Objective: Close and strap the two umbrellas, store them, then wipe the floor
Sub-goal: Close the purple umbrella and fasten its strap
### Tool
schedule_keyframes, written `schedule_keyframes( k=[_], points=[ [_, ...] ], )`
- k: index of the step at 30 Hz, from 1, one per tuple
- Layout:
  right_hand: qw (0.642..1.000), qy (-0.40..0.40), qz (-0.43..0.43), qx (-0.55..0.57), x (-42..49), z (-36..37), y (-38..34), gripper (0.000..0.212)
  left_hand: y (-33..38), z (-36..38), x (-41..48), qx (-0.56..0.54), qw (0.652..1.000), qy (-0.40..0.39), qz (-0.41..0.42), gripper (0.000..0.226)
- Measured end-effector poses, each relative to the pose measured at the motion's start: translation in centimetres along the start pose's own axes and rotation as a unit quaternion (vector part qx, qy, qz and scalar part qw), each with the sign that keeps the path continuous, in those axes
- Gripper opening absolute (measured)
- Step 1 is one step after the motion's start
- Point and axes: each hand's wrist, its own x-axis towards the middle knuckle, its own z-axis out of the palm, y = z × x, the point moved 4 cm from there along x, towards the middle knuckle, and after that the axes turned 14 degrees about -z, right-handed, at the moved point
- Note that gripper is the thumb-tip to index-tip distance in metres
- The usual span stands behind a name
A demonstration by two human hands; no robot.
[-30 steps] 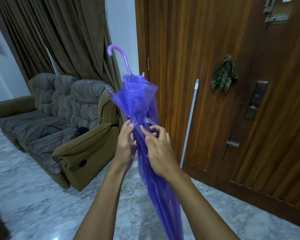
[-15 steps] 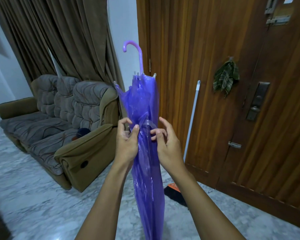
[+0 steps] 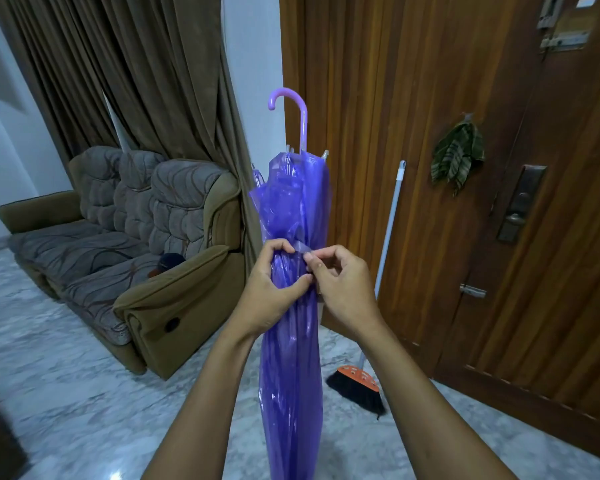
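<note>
A folded purple translucent umbrella stands upright in front of me, hooked handle at the top. My left hand wraps around its gathered canopy at mid height. My right hand pinches the thin purple strap that circles the canopy, fingertips meeting my left thumb. Only this one umbrella is in view. A checked green cloth hangs on the wooden door.
A broom with a white pole and orange head leans against the door, its bristles on the marble floor. A brown sofa stands at left under brown curtains. The door lock is at right.
The umbrella has swung from a leftward tilt to upright. Both hands have closed in on the strap, drawing it tighter round the canopy.
</note>
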Motion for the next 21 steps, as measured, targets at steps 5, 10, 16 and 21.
schedule_keyframes(
  k=[5,10,16,21],
  points=[
    [0.999,-0.047,0.006,0.01,0.9,-0.2,0.3,0.011,0.4,-0.8,-0.1,0.009,0.999,0.046,0.014,0.035],
    [0.993,-0.057,-0.009,-0.101,1.6,-1.5,2.2,0.017,0.1,-1.2,-0.3,-0.013,0.999,0.036,0.01,0.037],
    [0.978,-0.068,0.128,0.151,0.2,-1.3,2.2,0.019,-0.2,-0.3,-0.5,-0.121,0.992,-0.015,-0.046,0.04],
    [0.969,-0.024,0.13,0.207,-0.4,-0.8,1.8,0.015,-0.1,0.5,-0.5,0.006,0.998,0.009,-0.067,0.041]
  ],
)
